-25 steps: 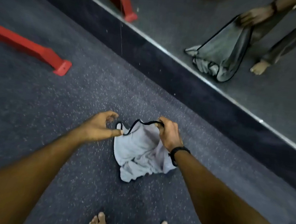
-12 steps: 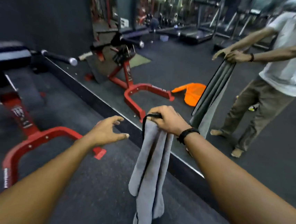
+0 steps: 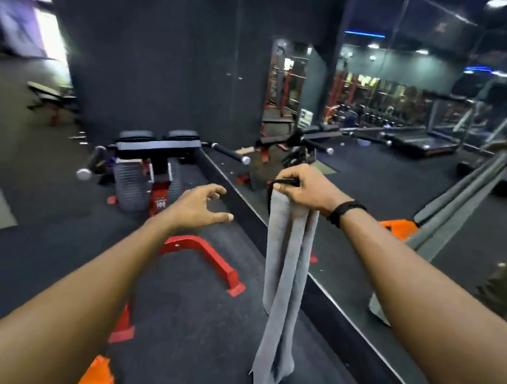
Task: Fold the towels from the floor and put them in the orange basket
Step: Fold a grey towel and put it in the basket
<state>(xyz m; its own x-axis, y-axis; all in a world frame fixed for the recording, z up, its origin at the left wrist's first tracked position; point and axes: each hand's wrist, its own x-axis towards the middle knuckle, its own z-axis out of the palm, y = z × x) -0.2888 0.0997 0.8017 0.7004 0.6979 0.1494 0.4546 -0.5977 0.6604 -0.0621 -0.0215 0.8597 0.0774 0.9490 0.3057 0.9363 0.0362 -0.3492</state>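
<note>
Towel [image 3: 284, 275], grey with a dark edging, hangs full length below the right hand [image 3: 306, 190], whose fingers curl round its bunched top edge; the cloth drapes in loose vertical pleats and is not yet folded. Left hand [image 3: 200, 203] is raised beside and apart from the right, fingers spread and slightly bent, holding nothing and touching nothing. An orange shape [image 3: 95, 374], probably the orange basket, shows at the lower edge of the view, well below the left forearm; only a corner is visible, so its contents cannot be told. Judged from this arrangement, the towel is lifted off the floor, while spreading, folding and placing remain; the free hand appears positioned to take a second corner.
</note>
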